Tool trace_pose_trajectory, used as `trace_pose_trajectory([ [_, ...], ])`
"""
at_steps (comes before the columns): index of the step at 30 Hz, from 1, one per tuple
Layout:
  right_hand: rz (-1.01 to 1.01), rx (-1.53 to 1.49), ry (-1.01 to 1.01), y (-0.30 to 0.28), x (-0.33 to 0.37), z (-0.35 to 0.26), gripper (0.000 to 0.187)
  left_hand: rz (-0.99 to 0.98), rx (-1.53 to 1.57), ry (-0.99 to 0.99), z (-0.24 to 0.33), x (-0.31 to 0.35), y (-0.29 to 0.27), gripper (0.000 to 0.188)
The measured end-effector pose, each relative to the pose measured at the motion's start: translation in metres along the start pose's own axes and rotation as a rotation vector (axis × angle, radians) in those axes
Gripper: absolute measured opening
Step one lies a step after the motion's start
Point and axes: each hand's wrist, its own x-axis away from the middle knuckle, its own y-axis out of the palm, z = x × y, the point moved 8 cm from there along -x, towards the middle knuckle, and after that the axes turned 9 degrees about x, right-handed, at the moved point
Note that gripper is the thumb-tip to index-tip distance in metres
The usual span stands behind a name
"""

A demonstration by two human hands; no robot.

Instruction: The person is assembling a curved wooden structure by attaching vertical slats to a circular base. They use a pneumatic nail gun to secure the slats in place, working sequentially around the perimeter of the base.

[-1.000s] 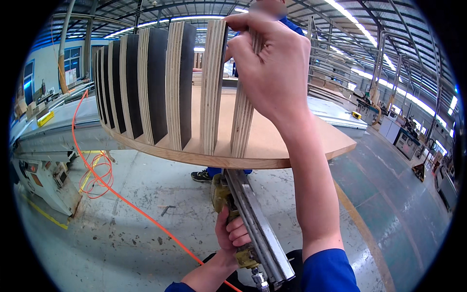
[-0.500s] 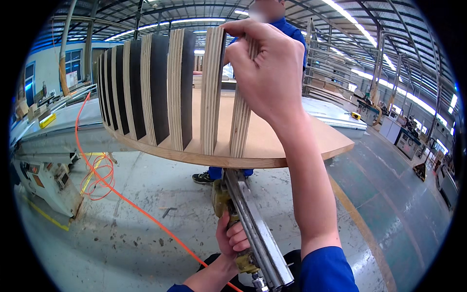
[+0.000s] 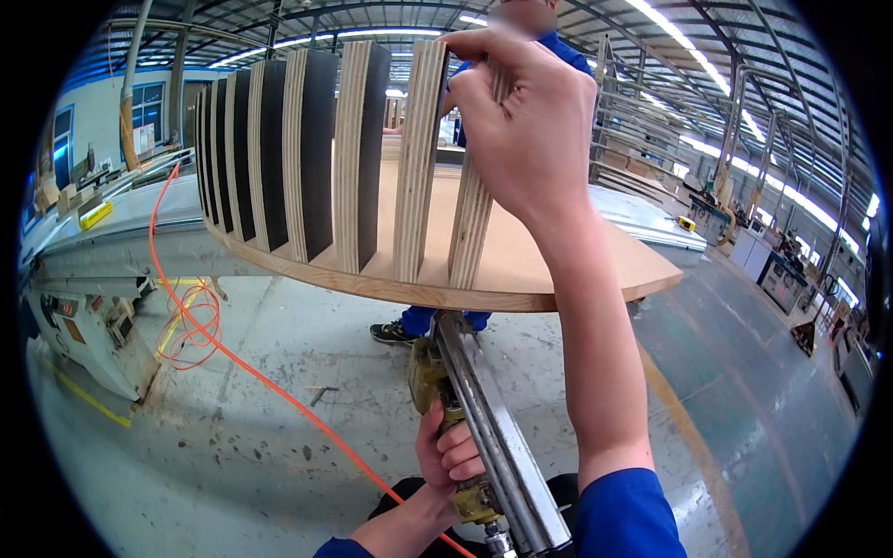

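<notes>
My right hand [image 3: 532, 135] is closed around the upper part of an upright plywood strip [image 3: 469, 242] at the curved edge of a wooden board [image 3: 567, 260]. Its thumb side also reaches the top of the neighbouring strip [image 3: 419, 186]. Several more plywood strips with dark faces [image 3: 310, 158] stand in a row along the curve to the left. Below the board, my left hand [image 3: 450, 451] grips the handle of a pneumatic nail gun [image 3: 498, 432]. The gun's nose points up at the underside of the board, under the held strip; whether it touches is hard to see.
An orange air hose [image 3: 279, 395] runs across the floor, coiled at the left. Behind the board stands a person in blue [image 3: 558, 46], partly hidden. A machine cabinet [image 3: 88, 339] is at the left, and a metal machine table [image 3: 112, 237] extends behind the board.
The view has shifted slightly, so the board and strips appear a little higher and further right. Both hands keep the same grips on the strip and the nail gun.
</notes>
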Motion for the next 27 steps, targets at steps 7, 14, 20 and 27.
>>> trace_pose_trajectory([
  [7,0.004,0.038,-0.002,-0.001,-0.001,-0.003,0.017,-0.041,-0.103,-0.035,0.005,0.005,-0.007,0.053],
  [14,-0.008,0.041,0.015,-0.002,0.000,-0.002,0.017,-0.034,-0.092,-0.076,-0.007,0.012,0.000,0.059],
  [20,-0.001,0.049,0.008,-0.003,-0.001,-0.006,0.017,-0.064,-0.117,-0.081,-0.005,0.014,-0.001,0.035],
  [27,-0.009,0.073,-0.004,-0.005,-0.001,-0.006,0.019,-0.084,0.028,-0.056,-0.012,0.013,0.012,0.037],
])
